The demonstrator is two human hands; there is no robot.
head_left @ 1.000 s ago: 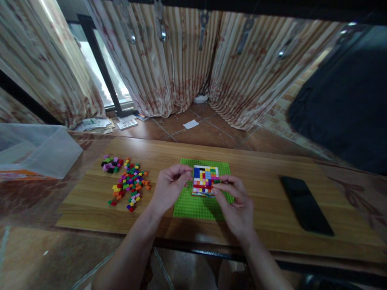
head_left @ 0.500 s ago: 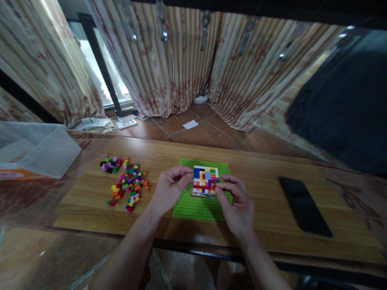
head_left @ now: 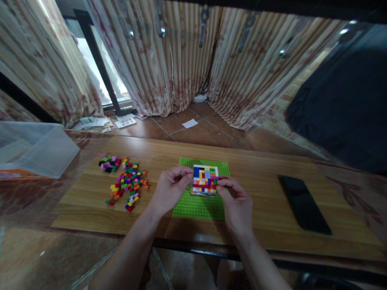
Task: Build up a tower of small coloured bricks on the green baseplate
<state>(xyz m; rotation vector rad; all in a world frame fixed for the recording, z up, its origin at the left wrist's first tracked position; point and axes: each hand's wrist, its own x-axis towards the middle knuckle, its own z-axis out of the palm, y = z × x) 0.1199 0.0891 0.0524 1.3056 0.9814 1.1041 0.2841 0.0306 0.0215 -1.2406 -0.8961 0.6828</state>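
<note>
A square block of many-coloured toy building bricks (head_left: pixel 205 180) stands on the green studded baseplate (head_left: pixel 199 211). Its top shows white, blue, yellow, red and purple pieces. From the left, my left hand (head_left: pixel 173 187) closes thumb and forefinger at the block's upper left edge. At the opposite side my right hand (head_left: pixel 238 201) pinches the block's right edge near a green piece, its other fingers curled. Whether a loose small brick is between the fingertips of either hand is too small to see.
Loose bricks (head_left: pixel 130 181) lie scattered on the wooden table (head_left: pixel 260 181) at the left, with a smaller pile (head_left: pixel 109 163) behind. A black phone (head_left: pixel 304 204) rests at the right. A clear plastic bin (head_left: pixel 39 149) stands beyond the table's left end.
My right hand has drawn its thumb and fingers closer together at the block's right edge. My left hand stays at the left edge, and the block remains on the baseplate.
</note>
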